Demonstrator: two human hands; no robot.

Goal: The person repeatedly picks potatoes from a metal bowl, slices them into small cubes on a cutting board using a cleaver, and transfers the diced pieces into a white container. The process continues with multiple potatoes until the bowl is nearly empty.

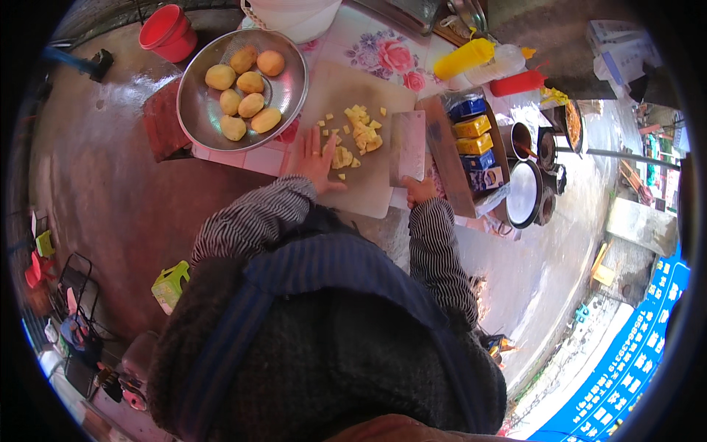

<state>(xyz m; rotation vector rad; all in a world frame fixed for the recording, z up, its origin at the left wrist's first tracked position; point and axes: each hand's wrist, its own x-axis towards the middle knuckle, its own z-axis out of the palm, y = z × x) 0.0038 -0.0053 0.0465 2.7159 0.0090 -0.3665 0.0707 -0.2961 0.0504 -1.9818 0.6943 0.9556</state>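
Note:
Flat on the cutting board (364, 193), with fingers spread, lies my left hand (315, 163). Just right of its fingertips are cut pieces of peeled potato (362, 132), some diced small and some in larger chunks. My right hand (420, 191) grips the handle end of a cleaver (407, 146). Its broad blade is seen from the side, over the board's right edge, apart from the potato pile. Beyond my left hand, a metal strainer basin (188, 105) holds several whole peeled potatoes (250, 83).
Right of the board stands a box (450, 160) with blue and yellow packets. Yellow (464, 58) and red (517, 83) squeeze bottles lie behind it. Pots (523, 190) stand further right. A white bucket (295, 16) and a red bucket (168, 34) are at the back. A green stool (170, 287) stands behind left.

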